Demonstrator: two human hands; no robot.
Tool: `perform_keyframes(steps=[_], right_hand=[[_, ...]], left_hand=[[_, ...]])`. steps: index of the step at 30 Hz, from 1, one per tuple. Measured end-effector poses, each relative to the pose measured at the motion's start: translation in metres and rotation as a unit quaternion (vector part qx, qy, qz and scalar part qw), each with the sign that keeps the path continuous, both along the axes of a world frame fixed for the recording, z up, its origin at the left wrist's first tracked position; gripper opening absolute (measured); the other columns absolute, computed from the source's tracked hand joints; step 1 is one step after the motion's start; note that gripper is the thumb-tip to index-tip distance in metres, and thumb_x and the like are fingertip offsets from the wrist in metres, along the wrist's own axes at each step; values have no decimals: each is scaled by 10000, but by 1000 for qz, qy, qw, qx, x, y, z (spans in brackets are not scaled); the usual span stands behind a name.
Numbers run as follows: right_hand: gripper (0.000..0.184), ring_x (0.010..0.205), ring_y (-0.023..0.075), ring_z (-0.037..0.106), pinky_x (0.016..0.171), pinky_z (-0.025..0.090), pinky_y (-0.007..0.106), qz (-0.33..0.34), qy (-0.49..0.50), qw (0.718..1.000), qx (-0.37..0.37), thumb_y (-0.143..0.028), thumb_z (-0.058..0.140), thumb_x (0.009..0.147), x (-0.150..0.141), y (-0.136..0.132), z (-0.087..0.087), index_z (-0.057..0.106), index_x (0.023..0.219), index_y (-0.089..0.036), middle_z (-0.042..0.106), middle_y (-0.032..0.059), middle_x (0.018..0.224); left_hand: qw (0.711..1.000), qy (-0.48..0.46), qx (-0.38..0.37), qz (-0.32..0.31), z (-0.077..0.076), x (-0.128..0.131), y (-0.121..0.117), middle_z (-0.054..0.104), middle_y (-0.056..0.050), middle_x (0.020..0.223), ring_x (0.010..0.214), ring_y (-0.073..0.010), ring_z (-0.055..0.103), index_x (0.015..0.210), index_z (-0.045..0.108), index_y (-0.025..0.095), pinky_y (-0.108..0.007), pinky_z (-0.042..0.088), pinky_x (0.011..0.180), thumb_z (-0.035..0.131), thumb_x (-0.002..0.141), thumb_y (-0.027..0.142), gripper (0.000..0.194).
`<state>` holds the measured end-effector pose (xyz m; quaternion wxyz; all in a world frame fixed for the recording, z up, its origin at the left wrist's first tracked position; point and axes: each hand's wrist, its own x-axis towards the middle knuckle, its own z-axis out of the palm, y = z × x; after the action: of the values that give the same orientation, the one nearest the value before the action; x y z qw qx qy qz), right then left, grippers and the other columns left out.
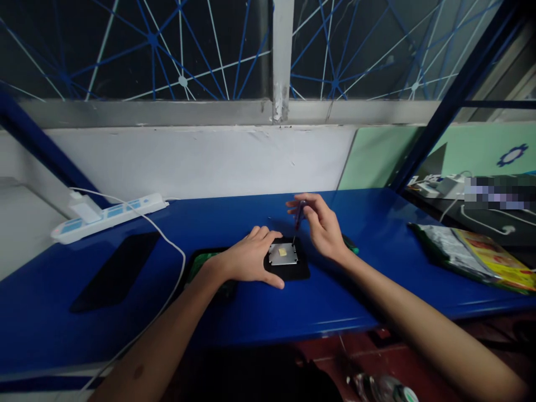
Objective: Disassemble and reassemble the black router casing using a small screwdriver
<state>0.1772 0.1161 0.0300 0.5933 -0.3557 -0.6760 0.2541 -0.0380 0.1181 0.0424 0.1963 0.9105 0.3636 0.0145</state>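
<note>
A flat silvery metal plate [288,257] with a small yellowish square on it lies on a black mat [299,272]. Dark screws or posts show at its corners. My left hand [253,254] rests over the plate's left side, fingers and thumb spread around it. In my right hand [320,223] is a screwdriver [300,212] with a dark purple-red handle. It is held upright, its tip at the plate's top right corner. A green item [350,244] lies partly hidden behind my right wrist.
A white power strip [113,215] with a plugged-in adapter stands at the back left, its white cable [183,262] crossing the table. A dark flat panel [117,271] lies at left. A black-edged green item [199,262] sits beneath my left forearm. Shiny food packets [477,257] lie at right.
</note>
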Motion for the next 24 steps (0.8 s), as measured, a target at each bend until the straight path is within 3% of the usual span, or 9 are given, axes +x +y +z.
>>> perform_keyframes(steps=[7, 14, 24], right_hand=[[186, 743, 146, 630, 644, 557, 315, -75, -43, 995, 42, -348, 661, 900, -1, 1, 2, 639, 1060, -255, 600, 31, 964], [234, 878, 178, 690, 750, 555, 359, -52, -38, 997, 30, -290, 421, 1019, 1, -4, 3, 584, 1184, -259, 693, 44, 1009], [256, 808, 170, 638, 712, 565, 365, -79, -71, 994, 24, -363, 503, 987, 0, 0, -2, 571, 1209, -255, 582, 60, 1049]], left_hand=[[1000, -3, 6, 2, -1, 0, -1, 465, -118, 1271, 1186, -349, 415, 1418, 409, 204, -481, 372, 1043, 709, 641, 737, 989], [1000, -3, 11, -6, -3, -1, 0, 483, -113, 1237, 1172, -343, 422, 1447, 382, 191, -453, 387, 1018, 698, 634, 758, 1040], [1000, -7, 19, -12, -4, 0, 0, 476, -111, 1221, 1158, -345, 428, 1422, 413, 203, -470, 392, 1007, 678, 618, 800, 1036]])
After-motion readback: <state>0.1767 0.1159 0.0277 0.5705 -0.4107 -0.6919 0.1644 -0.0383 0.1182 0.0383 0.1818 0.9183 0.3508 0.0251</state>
